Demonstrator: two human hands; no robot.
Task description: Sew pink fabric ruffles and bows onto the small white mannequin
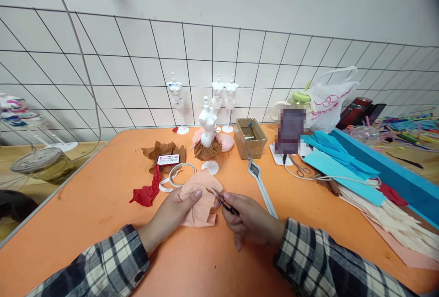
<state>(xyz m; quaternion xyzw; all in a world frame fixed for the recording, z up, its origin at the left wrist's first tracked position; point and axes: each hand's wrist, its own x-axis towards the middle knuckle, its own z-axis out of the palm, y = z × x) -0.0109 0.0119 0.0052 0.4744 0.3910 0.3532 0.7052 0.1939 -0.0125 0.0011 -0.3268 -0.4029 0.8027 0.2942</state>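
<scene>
In the head view, my left hand [171, 212] pinches a peach piece of crepe-like paper [199, 208] between thumb and fingers, above the table. My right hand [252, 219] is closed on small scissors [225, 204] with dark handles. Their blades point up and left at the paper's right side, where a notched edge shows. Just beyond the paper stands a small white mannequin [207, 125] with a brown ruffled skirt [208, 149] around its lower part. A roll of white tape [175, 174] and a crumpled red piece [146, 194] lie left of the paper.
A cardboard box [252, 144] and a grey strap-like item [262, 187] are beyond my right hand. A blurred-out phone [290, 130] stands at right, near scissors [299, 167] and blue paper sheets [343, 173]. A small box [168, 160] lies on brown paper [152, 153]. More mannequins [176, 96] stand behind.
</scene>
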